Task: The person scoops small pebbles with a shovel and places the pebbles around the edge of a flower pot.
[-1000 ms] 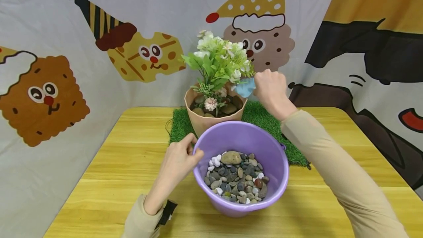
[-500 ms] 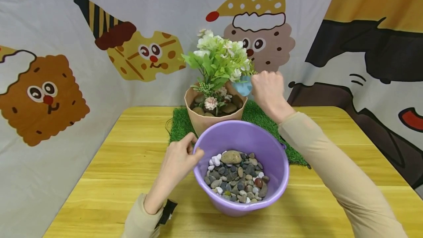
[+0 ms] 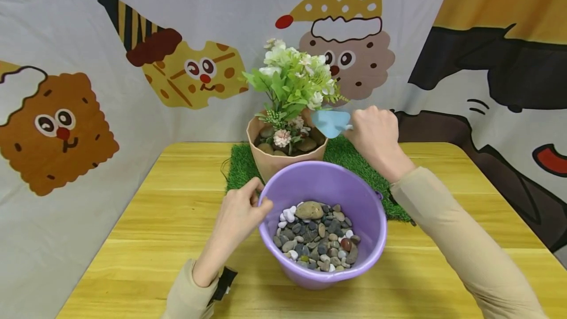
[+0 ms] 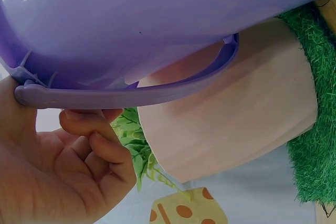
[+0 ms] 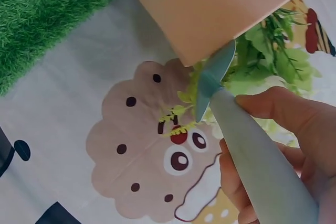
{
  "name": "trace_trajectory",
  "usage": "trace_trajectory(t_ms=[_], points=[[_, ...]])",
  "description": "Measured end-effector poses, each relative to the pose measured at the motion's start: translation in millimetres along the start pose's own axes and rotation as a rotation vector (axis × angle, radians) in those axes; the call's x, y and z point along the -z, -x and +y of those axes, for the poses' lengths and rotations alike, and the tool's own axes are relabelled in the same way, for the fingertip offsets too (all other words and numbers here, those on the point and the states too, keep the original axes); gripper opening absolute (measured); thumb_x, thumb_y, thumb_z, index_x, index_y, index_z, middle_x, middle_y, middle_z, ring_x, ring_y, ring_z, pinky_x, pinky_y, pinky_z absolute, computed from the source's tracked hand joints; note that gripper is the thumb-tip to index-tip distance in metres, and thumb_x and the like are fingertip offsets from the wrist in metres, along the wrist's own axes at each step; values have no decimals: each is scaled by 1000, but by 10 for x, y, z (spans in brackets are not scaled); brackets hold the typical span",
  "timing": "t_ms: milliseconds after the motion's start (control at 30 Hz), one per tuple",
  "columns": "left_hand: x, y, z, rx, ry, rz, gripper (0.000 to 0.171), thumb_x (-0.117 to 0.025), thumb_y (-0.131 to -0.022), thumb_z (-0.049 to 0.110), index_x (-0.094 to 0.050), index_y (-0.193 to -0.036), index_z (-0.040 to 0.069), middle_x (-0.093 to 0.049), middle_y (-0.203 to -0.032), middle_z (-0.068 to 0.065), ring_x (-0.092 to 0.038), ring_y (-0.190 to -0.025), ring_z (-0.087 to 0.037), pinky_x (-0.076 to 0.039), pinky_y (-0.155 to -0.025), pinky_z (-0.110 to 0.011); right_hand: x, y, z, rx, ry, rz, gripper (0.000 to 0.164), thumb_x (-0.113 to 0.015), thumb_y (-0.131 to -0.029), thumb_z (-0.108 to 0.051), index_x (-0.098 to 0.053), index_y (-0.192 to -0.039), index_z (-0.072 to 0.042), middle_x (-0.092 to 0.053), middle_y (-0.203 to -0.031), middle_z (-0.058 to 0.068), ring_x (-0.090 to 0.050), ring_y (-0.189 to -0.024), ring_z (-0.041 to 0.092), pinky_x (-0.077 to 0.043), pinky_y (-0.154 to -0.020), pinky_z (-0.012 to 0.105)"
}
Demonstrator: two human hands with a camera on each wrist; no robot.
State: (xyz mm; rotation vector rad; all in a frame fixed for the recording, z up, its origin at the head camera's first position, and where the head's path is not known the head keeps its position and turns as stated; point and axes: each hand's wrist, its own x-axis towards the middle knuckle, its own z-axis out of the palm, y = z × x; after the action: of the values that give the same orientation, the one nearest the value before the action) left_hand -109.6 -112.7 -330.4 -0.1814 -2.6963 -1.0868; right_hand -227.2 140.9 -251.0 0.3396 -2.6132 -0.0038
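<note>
My left hand (image 3: 241,213) grips the left rim of a purple bucket (image 3: 319,181); in the left wrist view its curled fingers lie beside the bucket's handle (image 4: 157,95). Inside the bucket are pebbles (image 3: 310,240), mostly grey, some white, with one larger tan stone (image 3: 309,210). My right hand (image 3: 374,134) holds a hand trowel with a light blue blade (image 3: 331,122) by its pale handle (image 5: 257,156). The blade is at the right rim of a peach flowerpot (image 3: 283,161), close under the leaves. White flowers and green leaves (image 3: 292,78) stand in the pot among brown stones (image 3: 305,145).
The pot stands on a green artificial grass mat (image 3: 239,161), just behind the bucket. Underneath is a yellow wooden table (image 3: 177,201). A cloth printed with cartoon figures (image 3: 208,9) hangs behind the table.
My right hand has drawn back to the right and slightly down with the trowel, and more of the blade now shows at the pot's rim. The left hand and bucket have stayed put.
</note>
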Motion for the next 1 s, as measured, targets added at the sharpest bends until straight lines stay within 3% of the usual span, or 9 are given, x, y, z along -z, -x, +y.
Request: trace_trajectory(t_ms=[167,367,533,733,1000], points=[[-4,-2,-6,0,1,-3,8,-63,-72,14,-59,-78,16,-42,-50,5,-35,-46,-8,-28,-44,-22,134,175,32,-22,-48,-22,33,-63,-77,-16,-40,-53,-13,-33,-51,3,-34,-46,22,-28,-38,34],[-2,-3,-6,-4,5,-1,8,-63,-72,14,-58,-78,16,-41,-50,5,-34,-45,-8,-27,-44,-21,347,431,31,4,-100,25,14,-69,-75,-19,-63,-66,-10,-50,-52,5,-39,-42,22,-27,-36,31],[-1,-2,-6,-5,8,-3,8,-63,-72,14,-58,-78,16,-41,-50,5,-33,-45,-8,-26,-44,-21,522,624,0,57,-130,8,8,-70,-72,-18,-68,-72,-11,-60,-57,3,-41,-42,19,-27,-37,28],[-1,2,-11,-2,6,-5,8,-63,-73,14,-58,-79,15,-40,-49,5,-32,-44,-8,-26,-43,-21,629,787,-69,174,-155,-96,8,-72,-69,-17,-65,-67,-16,-56,-56,-4,-42,-46,13,-31,-39,27],[-5,-4,-15,-10,4,0,8,-63,-72,13,-58,-78,15,-39,-49,6,-32,-44,-7,-26,-43,-21,530,891,-152,381,-77,-225,21,-76,-65,-22,-56,-61,-21,-51,-57,-9,-39,-45,9,-31,-40,26]])
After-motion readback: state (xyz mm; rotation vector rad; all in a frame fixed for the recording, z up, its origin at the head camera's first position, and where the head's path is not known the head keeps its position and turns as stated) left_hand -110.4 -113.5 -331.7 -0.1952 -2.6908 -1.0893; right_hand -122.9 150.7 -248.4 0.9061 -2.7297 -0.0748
